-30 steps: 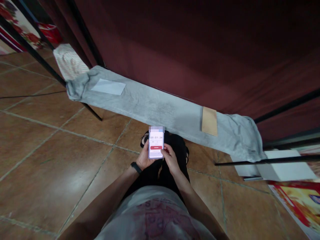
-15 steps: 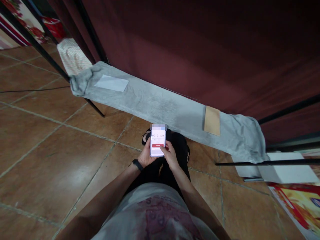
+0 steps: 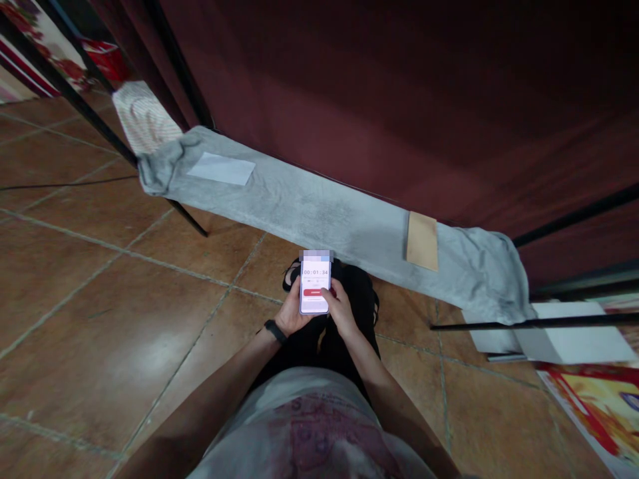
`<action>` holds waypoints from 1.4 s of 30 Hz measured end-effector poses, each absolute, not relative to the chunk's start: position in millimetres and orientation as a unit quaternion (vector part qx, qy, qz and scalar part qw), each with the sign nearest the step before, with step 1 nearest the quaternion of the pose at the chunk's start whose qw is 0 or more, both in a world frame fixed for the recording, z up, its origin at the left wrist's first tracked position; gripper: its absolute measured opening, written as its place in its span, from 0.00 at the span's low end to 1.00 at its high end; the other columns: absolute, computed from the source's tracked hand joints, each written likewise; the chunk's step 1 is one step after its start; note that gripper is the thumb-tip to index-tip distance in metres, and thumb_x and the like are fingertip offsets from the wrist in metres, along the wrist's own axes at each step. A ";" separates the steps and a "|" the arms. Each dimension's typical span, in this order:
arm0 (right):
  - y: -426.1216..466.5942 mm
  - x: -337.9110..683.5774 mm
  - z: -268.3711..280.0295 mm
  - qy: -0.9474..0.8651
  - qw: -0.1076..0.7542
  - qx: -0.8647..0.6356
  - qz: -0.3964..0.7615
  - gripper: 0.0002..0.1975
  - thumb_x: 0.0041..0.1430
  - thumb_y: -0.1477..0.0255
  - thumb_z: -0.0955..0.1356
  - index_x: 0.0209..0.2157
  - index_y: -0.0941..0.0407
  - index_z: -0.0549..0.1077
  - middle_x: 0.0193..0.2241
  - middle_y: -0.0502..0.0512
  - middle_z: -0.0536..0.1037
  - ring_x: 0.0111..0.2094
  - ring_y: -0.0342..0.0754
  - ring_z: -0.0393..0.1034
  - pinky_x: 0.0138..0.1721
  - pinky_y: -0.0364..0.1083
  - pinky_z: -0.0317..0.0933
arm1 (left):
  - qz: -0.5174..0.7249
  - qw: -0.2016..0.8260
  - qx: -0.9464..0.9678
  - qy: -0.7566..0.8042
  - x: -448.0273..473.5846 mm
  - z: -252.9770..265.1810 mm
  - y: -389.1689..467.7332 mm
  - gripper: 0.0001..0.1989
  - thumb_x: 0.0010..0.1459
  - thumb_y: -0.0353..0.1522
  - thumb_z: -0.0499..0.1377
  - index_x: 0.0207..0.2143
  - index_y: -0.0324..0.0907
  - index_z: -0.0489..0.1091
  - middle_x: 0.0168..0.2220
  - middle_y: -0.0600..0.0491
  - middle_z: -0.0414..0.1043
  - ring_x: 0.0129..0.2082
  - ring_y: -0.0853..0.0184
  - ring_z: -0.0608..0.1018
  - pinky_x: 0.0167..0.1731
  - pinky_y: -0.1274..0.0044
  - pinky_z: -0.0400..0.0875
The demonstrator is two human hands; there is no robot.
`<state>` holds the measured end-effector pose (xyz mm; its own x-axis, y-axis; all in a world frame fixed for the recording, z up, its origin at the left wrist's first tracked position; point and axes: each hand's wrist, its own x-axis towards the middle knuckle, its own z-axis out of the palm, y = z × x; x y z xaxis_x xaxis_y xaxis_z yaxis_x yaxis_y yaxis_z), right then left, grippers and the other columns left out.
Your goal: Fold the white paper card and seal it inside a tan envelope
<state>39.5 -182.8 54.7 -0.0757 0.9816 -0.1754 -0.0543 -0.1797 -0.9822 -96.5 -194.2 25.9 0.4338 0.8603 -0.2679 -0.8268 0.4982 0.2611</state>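
A smartphone [image 3: 315,283] is held upright between my two hands in front of my body. Its lit screen reads 00:01:34 above a red button. My left hand [image 3: 292,314] is closed round the phone's left edge, and a dark band sits on that wrist. On the other side my right hand [image 3: 341,309] grips the right edge, its thumb over the screen by the red button. The fingers behind the phone are hidden. Beyond the phone lies a narrow board covered in grey cloth [image 3: 284,199], with a white paper [image 3: 223,169] and a tan rectangular piece [image 3: 422,241] on it.
A dark red curtain [image 3: 374,120] hangs behind the board. Black metal bars [image 3: 529,324] stand at both ends. White boxes [image 3: 574,336] and a red and yellow package [image 3: 599,406] lie at right on the tiled floor [image 3: 124,319]. A striped cloth [image 3: 144,116] hangs at left.
Both hands still hold the phone, and the screen reads the same. The view has shifted very slightly; the right thumb has barely moved.
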 end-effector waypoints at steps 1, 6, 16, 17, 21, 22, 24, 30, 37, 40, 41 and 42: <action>-179.7 39.4 55.5 -0.456 0.451 -0.510 0.573 0.18 0.54 0.65 0.69 0.47 0.53 0.73 0.42 0.52 0.80 0.42 0.51 0.74 0.45 0.48 0.68 | 0.498 0.847 0.046 0.181 -96.5 26.5 -194.5 0.32 0.68 0.48 0.47 0.63 0.35 0.60 0.52 0.40 0.75 0.48 0.53 0.79 0.51 0.60 0.72; -163.8 37.5 57.1 -0.464 0.438 -0.508 0.579 0.15 0.54 0.65 0.68 0.44 0.53 0.74 0.39 0.52 0.80 0.40 0.52 0.75 0.42 0.48 0.69 | 0.499 0.850 0.045 0.162 -97.3 31.7 -196.0 0.31 0.68 0.48 0.47 0.65 0.38 0.58 0.53 0.40 0.74 0.49 0.52 0.79 0.49 0.58 0.72; -161.0 35.3 46.5 -0.480 0.449 -0.505 0.559 0.14 0.53 0.66 0.69 0.42 0.54 0.73 0.38 0.52 0.80 0.39 0.52 0.75 0.42 0.49 0.68 | 0.498 0.854 0.038 0.147 -97.1 30.5 -196.4 0.31 0.68 0.48 0.46 0.63 0.35 0.61 0.53 0.39 0.74 0.49 0.52 0.79 0.50 0.60 0.72; -160.2 35.7 47.2 -0.484 0.442 -0.515 0.552 0.13 0.54 0.65 0.68 0.42 0.54 0.73 0.38 0.52 0.79 0.38 0.52 0.74 0.41 0.49 0.68 | 0.495 0.856 0.036 0.143 -97.6 29.1 -196.1 0.31 0.68 0.48 0.47 0.64 0.36 0.60 0.53 0.39 0.74 0.50 0.52 0.79 0.50 0.60 0.72; -159.0 37.2 47.4 -0.499 0.432 -0.522 0.541 0.13 0.56 0.65 0.67 0.42 0.54 0.74 0.37 0.51 0.79 0.38 0.52 0.74 0.42 0.49 0.68 | 0.492 0.859 0.028 0.136 -98.8 25.7 -195.3 0.32 0.68 0.48 0.47 0.64 0.37 0.59 0.53 0.39 0.74 0.50 0.52 0.78 0.51 0.60 0.72; -159.3 37.3 46.6 -0.501 0.434 -0.515 0.543 0.13 0.56 0.65 0.67 0.43 0.54 0.74 0.38 0.51 0.79 0.39 0.52 0.74 0.42 0.49 0.68 | 0.494 0.858 0.028 0.137 -98.8 25.4 -195.2 0.32 0.68 0.48 0.47 0.65 0.37 0.59 0.53 0.39 0.74 0.50 0.52 0.79 0.50 0.59 0.72; -160.5 37.6 44.6 -0.504 0.439 -0.501 0.551 0.14 0.55 0.66 0.68 0.44 0.53 0.73 0.40 0.52 0.80 0.41 0.52 0.74 0.44 0.49 0.68 | 0.497 0.856 0.028 0.139 -98.6 25.0 -195.3 0.31 0.68 0.47 0.47 0.65 0.37 0.57 0.54 0.39 0.74 0.49 0.52 0.79 0.50 0.59 0.72; -163.5 39.7 45.5 -0.501 0.430 -0.494 0.566 0.18 0.56 0.67 0.67 0.49 0.52 0.72 0.44 0.53 0.79 0.46 0.54 0.74 0.48 0.52 0.68 | 0.500 0.854 0.034 0.137 -98.7 24.8 -195.8 0.32 0.68 0.48 0.46 0.65 0.36 0.58 0.53 0.39 0.74 0.48 0.51 0.79 0.49 0.58 0.72; -174.3 40.0 50.1 -0.481 0.439 -0.458 0.605 0.21 0.53 0.68 0.69 0.50 0.52 0.72 0.46 0.52 0.79 0.46 0.53 0.74 0.51 0.53 0.68 | 0.506 0.845 0.043 0.167 -99.1 22.6 -196.5 0.32 0.68 0.48 0.46 0.63 0.35 0.61 0.51 0.39 0.75 0.47 0.53 0.80 0.49 0.61 0.73; -177.8 38.8 48.0 -0.472 0.442 -0.438 0.625 0.23 0.51 0.69 0.71 0.50 0.52 0.71 0.46 0.52 0.80 0.46 0.54 0.75 0.50 0.53 0.68 | 0.505 0.843 0.044 0.180 -98.8 22.7 -196.0 0.33 0.67 0.49 0.47 0.63 0.34 0.61 0.51 0.39 0.76 0.47 0.53 0.80 0.50 0.62 0.72; -178.1 38.5 46.9 -0.470 0.443 -0.436 0.626 0.23 0.50 0.69 0.71 0.50 0.52 0.71 0.46 0.52 0.80 0.45 0.54 0.75 0.50 0.52 0.69 | 0.506 0.842 0.044 0.181 -98.6 23.3 -196.0 0.33 0.67 0.49 0.47 0.63 0.34 0.61 0.51 0.39 0.76 0.48 0.54 0.80 0.50 0.62 0.72; -177.9 38.4 45.7 -0.470 0.444 -0.438 0.624 0.23 0.50 0.70 0.71 0.50 0.52 0.71 0.46 0.52 0.80 0.45 0.54 0.75 0.49 0.52 0.69 | 0.506 0.842 0.046 0.182 -98.4 24.2 -196.1 0.33 0.67 0.49 0.47 0.63 0.34 0.61 0.51 0.39 0.76 0.47 0.54 0.80 0.50 0.63 0.72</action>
<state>38.4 -177.9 45.7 -0.2214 0.9666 -0.1295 -0.1420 -0.1633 -0.9763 -98.4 -196.1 24.2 0.4216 0.8687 -0.2600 -0.8354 0.4836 0.2612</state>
